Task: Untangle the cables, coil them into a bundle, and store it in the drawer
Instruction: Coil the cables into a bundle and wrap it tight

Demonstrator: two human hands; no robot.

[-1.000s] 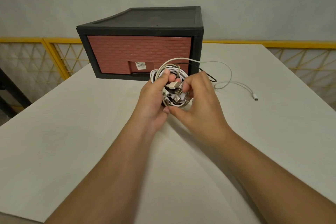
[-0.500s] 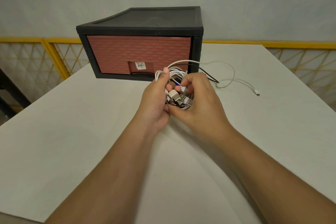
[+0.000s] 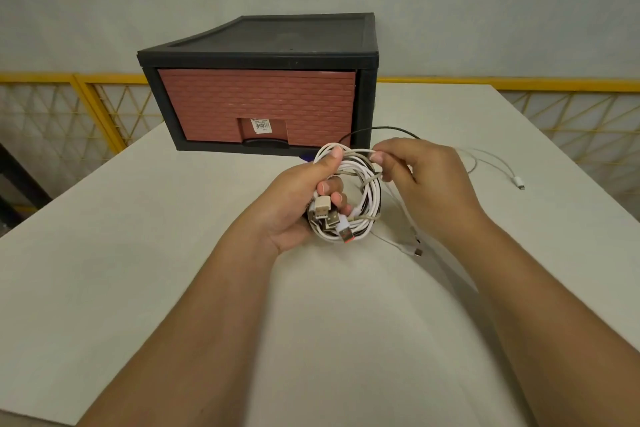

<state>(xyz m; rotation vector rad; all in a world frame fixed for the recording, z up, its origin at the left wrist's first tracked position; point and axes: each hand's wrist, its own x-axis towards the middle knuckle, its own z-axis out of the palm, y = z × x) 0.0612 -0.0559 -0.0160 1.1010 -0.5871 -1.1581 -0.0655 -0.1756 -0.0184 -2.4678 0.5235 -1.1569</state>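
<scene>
Cable bundle (image 3: 367,191) is sitting coiled over the desk (image 3: 138,253), in front of the closed drawer (image 3: 256,107). Left hand (image 3: 298,204) is gripping the coil; right hand (image 3: 429,180) is pinching its top strands.

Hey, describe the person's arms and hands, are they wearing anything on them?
Nothing worn: the left hand and right hand are bare, with no gloves, rings, watch or bands in view. Both forearms are uncovered to the frame's edge, no sleeve showing.
</scene>
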